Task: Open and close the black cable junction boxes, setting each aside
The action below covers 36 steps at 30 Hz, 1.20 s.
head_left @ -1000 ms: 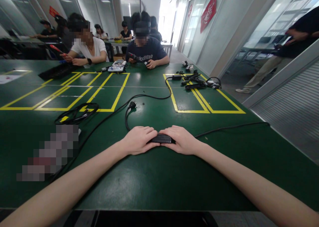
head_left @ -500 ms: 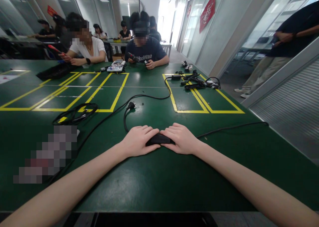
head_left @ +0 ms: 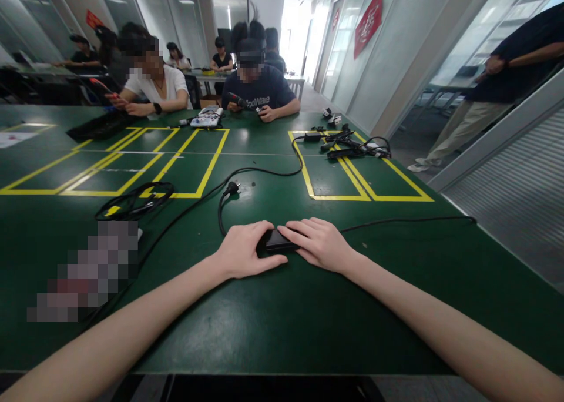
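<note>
Green matte table (head_left: pixel 273 325), centre, near edge: a black flat rectangular plastic block (head_left: pixel 277 241) lies flat on it, bracketed by both hands. Left hand (head_left: pixel 242 250) sits palm-down at the block's left end, fingers curved over that end and thumb stretched along the table on the near side. Whether those fingers clasp the end or only lean on it I cannot tell, since they hide the contact. Right hand (head_left: pixel 321 244) is open, fingers laid flat across the block's top and right end, pressing rather than pinching. Judgement: contact from both ends pins the block to the table so it cannot slide or twist. A thin black cable (head_left: pixel 409 221) runs in from the right toward the right wrist. A black cord ending in a plug (head_left: pixel 232 187) curls just beyond the left hand. Both probably join the block, though the joints are covered; the slack lies loose. Well apart: a coil of black cable (head_left: pixel 134 201) at left, a heap of black adapters and leads (head_left: pixel 352 146) at the far end of a yellow tape rectangle (head_left: pixel 343 197), and two seated people (head_left: pixel 258 87) opposite.
</note>
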{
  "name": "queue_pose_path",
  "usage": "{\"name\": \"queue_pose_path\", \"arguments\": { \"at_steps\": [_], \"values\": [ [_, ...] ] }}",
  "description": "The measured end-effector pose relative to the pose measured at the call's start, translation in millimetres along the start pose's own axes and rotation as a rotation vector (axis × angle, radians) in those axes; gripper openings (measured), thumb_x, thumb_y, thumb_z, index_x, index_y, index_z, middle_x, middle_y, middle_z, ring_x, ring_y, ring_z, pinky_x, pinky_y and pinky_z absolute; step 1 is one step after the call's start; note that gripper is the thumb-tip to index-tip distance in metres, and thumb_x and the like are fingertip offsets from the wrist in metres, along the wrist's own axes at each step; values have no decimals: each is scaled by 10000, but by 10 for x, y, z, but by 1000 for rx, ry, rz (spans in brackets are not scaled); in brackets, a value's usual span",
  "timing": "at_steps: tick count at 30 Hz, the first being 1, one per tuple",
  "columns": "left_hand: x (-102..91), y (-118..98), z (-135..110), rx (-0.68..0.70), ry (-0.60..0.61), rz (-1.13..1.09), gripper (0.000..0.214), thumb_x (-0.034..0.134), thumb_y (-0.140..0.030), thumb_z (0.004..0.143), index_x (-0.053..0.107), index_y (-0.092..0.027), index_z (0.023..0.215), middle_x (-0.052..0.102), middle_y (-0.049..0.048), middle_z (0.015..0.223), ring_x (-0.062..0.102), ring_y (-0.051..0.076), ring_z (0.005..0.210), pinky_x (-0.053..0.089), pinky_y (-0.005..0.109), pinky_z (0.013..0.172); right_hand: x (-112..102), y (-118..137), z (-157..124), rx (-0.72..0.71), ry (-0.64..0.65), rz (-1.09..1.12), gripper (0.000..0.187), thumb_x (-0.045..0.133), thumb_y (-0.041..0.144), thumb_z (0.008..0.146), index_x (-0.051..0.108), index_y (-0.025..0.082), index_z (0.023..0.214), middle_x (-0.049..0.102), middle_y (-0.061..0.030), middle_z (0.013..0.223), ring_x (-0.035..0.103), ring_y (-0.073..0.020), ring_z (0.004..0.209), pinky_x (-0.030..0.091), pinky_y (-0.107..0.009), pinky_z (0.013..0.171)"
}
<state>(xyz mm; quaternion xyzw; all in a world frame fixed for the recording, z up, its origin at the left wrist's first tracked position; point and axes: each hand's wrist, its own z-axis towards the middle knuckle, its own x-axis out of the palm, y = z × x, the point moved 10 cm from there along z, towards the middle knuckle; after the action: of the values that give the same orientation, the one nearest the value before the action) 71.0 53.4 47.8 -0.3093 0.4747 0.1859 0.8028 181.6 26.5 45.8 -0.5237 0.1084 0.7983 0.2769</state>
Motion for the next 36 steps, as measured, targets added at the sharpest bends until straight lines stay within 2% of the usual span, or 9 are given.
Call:
{"name": "queue_pose_path", "arguments": {
  "at_steps": [4,9,12,15,18,21,25,32,36],
  "values": [
    [45,103,-7,-180,78,-117,418,440,-535,1039,641,-203,884,683,3,738,626,175,640,414,271,598,-27,3,-9,-4,-18,-102,423,372,215,1085,601,206,1440,726,-130,1223,674,-215,956,528,-335,803],
    [99,179,-28,-295,112,-284,361,582,-547,975,678,-200,960,700,-7,766,632,174,667,411,268,597,-111,39,-4,-48,-84,-131,409,396,155,1061,615,161,1406,740,-127,1130,673,-197,882,539,-313,748],
    [71,172,-35,-242,59,-254,322,639,-522,957,665,-207,1018,731,4,847,664,180,716,444,270,633,-80,8,4,-37,-27,-46,429,441,151,1023,586,153,1427,736,-126,1125,686,-212,917,566,-326,765],
    [34,143,-29,-135,10,-107,331,656,-532,960,662,-210,1034,720,13,829,675,199,736,475,295,686,-65,-12,4,-21,8,102,440,520,254,1023,552,141,1447,716,-145,1199,701,-236,1008,595,-347,796],
    [5,83,-18,-13,-27,-21,342,646,-538,976,660,-203,1046,720,31,853,685,213,780,500,317,742,-95,-17,2,-7,-32,201,430,516,345,1057,554,135,1431,715,-156,1205,712,-244,1008,607,-360,789],
    [-21,37,-14,58,-59,-2,346,636,-531,984,660,-190,1040,721,45,875,682,217,804,508,331,763,-131,-22,-2,10,-102,254,349,452,284,1090,575,164,1395,738,-131,1158,722,-223,993,604,-347,812],
    [-32,27,-13,58,-73,2,344,659,-513,966,670,-180,1054,741,61,928,671,234,850,499,363,785,-138,-31,-1,35,-142,297,333,474,283,1088,560,191,1396,748,-116,1153,729,-220,973,599,-349,809],
    [-12,-14,-21,84,-52,-10,291,669,-442,986,705,-178,1102,765,65,929,653,232,863,450,368,775,-125,-35,30,59,-106,267,310,484,349,1077,574,165,1308,732,-119,1043,704,-233,896,578,-347,737],
    [-27,-14,-12,60,-58,-25,295,671,-436,980,706,-173,1108,766,71,957,655,238,882,447,388,812,-96,-65,43,98,-85,304,229,467,313,1081,607,183,1208,721,-99,1008,687,-221,886,567,-334,752]
  ]
}}
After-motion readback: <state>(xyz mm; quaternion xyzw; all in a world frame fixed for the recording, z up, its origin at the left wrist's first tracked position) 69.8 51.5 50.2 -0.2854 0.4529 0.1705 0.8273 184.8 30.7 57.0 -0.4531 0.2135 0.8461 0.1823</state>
